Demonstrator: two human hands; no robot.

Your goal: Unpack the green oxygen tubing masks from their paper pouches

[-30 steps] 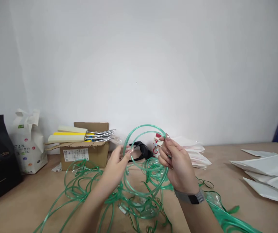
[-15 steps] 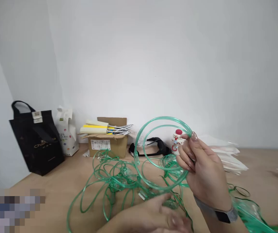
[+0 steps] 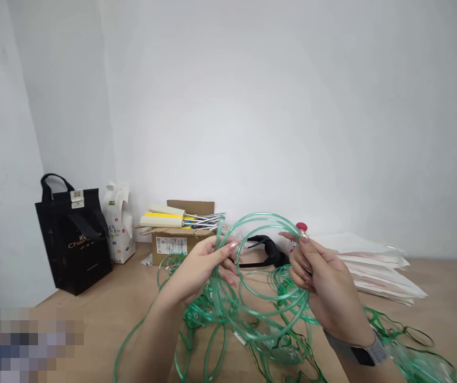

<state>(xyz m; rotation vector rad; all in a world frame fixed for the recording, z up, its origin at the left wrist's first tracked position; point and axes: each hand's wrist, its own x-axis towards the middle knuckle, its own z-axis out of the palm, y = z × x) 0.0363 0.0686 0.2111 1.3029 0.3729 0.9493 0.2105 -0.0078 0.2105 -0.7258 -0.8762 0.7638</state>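
Observation:
Loops of clear green plastic tubing hang in the air between my two hands. My right hand pinches the coil at its upper right, thumb against the fingers. At the coil's left side, my left hand grips the tubing between thumb and fingers, and a tube end points up above it. Below and behind lie more tangled green tubes with clear plastic pieces and green straps on the table. Another clear green plastic piece with straps lies to the right of my right wrist.
A cardboard box with yellow and white-handled metal rods stands near the wall. Left of it are a white patterned bag and a black bag. Black goggles-like gear and white paper packets lie at the back of the table.
My left hand has risen from the table's front to the coil's left side and closed on the tubing. My right hand still holds the coil. The view has shifted slightly.

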